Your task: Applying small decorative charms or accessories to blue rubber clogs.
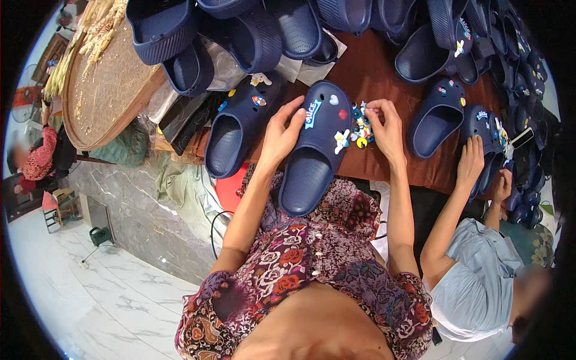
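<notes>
A navy clog [308, 168] lies in front of me, toe pointing away. On its upper are a light-blue lettered charm [311, 114], a white heart, a red charm and a white character charm [341, 141]. My left hand [281, 135] holds the clog at its left side, thumb against the upper. Right of the clog sits a small pile of colourful shoe charms [362, 133]. My right hand [387, 127] is at this pile with fingertips pinched; what they hold is too small to make out. To the left lies another navy clog [225, 144] with several charms on it.
More navy clogs [234, 36] crowd the far side and right of the brown-covered table [372, 66]. A round woven tray [108, 84] stands at the far left. On my right, a co-worker's hands [471, 159] are at a decorated clog [480, 129]. Another person [42, 153] is at far left.
</notes>
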Demonstrator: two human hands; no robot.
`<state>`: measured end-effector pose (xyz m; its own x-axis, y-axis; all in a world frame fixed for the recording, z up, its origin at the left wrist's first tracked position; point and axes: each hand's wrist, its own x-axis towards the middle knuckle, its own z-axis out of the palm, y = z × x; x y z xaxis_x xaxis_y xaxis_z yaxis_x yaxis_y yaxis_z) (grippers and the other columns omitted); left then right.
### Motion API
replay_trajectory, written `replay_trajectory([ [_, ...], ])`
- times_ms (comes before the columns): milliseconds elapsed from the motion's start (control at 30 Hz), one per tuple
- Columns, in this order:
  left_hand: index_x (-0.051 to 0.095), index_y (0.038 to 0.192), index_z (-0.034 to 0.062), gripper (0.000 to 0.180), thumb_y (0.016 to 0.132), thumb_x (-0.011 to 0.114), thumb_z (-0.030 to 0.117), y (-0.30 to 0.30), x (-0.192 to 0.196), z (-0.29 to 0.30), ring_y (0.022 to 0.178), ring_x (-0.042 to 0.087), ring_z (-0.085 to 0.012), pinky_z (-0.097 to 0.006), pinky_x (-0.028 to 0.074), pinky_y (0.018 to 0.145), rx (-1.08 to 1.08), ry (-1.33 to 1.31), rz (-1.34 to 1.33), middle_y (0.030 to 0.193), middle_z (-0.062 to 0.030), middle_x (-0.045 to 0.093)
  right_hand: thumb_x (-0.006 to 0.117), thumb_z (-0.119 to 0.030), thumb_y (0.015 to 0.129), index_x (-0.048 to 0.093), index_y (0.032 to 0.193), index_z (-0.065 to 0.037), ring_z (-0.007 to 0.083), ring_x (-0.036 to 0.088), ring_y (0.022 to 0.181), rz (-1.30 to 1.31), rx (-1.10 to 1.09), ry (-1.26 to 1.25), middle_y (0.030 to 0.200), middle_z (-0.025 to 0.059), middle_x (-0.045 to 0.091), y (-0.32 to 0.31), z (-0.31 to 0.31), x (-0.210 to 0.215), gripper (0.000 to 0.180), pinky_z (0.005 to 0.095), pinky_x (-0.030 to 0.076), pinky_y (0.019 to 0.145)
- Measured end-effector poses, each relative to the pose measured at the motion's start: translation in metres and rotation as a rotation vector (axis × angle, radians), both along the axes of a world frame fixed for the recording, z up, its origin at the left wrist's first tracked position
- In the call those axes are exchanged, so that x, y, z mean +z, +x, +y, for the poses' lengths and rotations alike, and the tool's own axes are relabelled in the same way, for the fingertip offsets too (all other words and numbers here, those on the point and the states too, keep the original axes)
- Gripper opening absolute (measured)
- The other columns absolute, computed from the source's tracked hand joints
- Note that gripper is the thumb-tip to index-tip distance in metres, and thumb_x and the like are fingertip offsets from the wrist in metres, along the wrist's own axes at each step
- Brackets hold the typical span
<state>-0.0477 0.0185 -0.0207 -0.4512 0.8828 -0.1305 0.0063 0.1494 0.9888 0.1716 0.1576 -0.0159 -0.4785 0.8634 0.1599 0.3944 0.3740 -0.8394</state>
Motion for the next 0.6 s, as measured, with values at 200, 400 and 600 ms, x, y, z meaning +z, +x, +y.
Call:
replay_trajectory([
  [200, 0.058, 0.132, -0.002, 0.038, 0.1, 0.053, 0.018, 0.006, -0.001, -0.025, 0.119, 0.058, -0.0227, -0.033, 0.041, 0.104, 0.01, 0.001, -0.033, 0.127, -0.0172, 0.062, 0.065, -0.011, 0.091, 0.067, 0.105, -0.003, 0.0244, 0.065, 0.085, -0.129, 0.004, 0.082, 0.096, 0.0124, 0.062, 0.004, -0.003, 0.014, 0.016, 0.0351, 0.05, 0.076],
  [400, 0.06, 0.127, -0.0005, 0.033, 0.096, 0.055, 0.01, 0.023, 0.019, -0.044, 0.119, 0.057, -0.0269, -0.035, 0.043, 0.103, 0.145, 0.104, 0.251, 0.124, -0.0168, 0.061, 0.067, -0.016, 0.09, 0.067, 0.105, -0.003, 0.0275, 0.066, 0.087, -0.089, -0.025, 0.085, 0.098, 0.0133, 0.063, -0.014, -0.015, 0.039, 0.02, 0.038, 0.051, 0.078],
  [600, 0.065, 0.111, 0.0001, 0.024, 0.087, 0.061, -0.003, 0.05, 0.056, -0.066, 0.094, 0.062, -0.0218, -0.029, 0.051, 0.074, 0.187, 0.249, 0.434, 0.109, -0.0154, 0.062, 0.073, -0.033, 0.086, 0.062, 0.115, -0.004, 0.0338, 0.062, 0.097, -0.162, 0.046, 0.124, 0.104, 0.0162, 0.061, -0.038, -0.027, 0.023, 0.043, 0.0433, 0.048, 0.085],
])
